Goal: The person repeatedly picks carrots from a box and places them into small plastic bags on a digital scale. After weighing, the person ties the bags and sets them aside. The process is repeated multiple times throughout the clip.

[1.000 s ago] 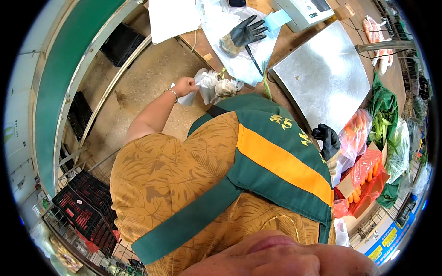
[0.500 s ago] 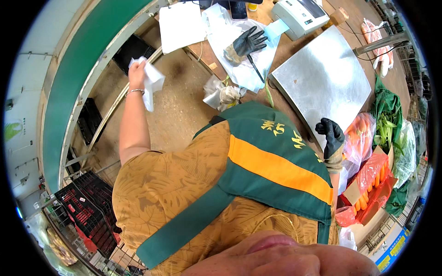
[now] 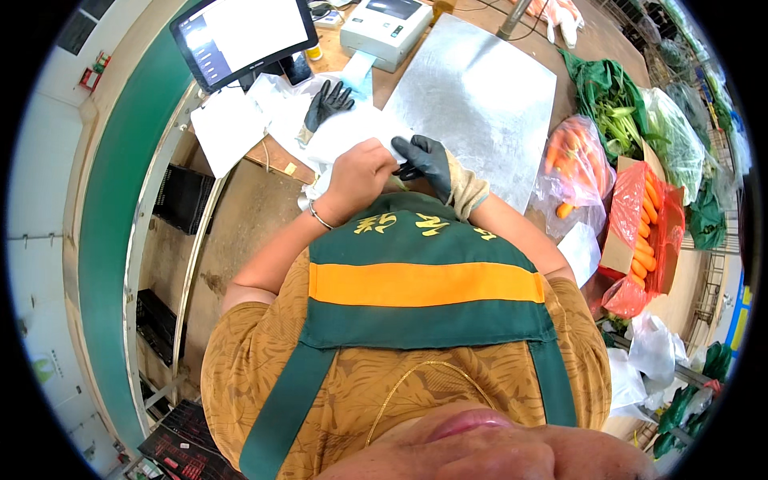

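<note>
White sheet [image 3: 344, 134] held beside steel platform [image 3: 480, 100] by bare left hand [image 3: 364, 172], fingers curled tight; gloved right hand [image 3: 432, 170] half-curled alongside, grip unclear; sheet best kept taut by light tension

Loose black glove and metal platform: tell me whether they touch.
Apart. The head view shows a clear gap between the loose black glove and the left edge of the metal platform.
</note>
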Tool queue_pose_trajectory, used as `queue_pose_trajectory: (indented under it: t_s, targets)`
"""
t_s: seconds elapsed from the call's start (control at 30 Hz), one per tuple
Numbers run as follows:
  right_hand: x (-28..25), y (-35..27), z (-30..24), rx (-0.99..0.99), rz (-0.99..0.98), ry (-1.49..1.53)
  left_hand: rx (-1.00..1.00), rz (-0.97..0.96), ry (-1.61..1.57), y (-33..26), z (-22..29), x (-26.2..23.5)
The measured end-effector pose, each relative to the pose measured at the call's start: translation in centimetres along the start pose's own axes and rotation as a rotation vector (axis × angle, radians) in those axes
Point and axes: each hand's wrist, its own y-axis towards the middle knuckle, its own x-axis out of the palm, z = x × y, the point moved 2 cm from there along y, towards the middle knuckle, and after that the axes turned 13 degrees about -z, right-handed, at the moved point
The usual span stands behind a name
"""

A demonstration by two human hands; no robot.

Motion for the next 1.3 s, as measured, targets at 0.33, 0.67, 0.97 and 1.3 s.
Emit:
queue_pose_trajectory:
  t_s: [0.33, 0.67, 0.97, 1.3]
  targets:
    - [-2.0, -1.8, 1.7, -0.146, 0.069, 0.041, -0.35, -0.192, -0.491, 0.2, -0.1, 2.7]
    - [-6.0, -5.2, -0.1, -0.208, 0.415, 0.105, -0.581, 0.288, -0.125, 0.1, -16.1, -4.1]
    - [-19.1, -11.6, 3.1, -0.71, 0.477, 0.282, -0.44, 0.568, 0.458, 6.6, -25.2, -7.2]
    - [-12.1, -6.0, 2.7, -0.491, 0.092, -0.054, 0.168, -0.552, 0.07, 13.2, 3.8, 5.2]
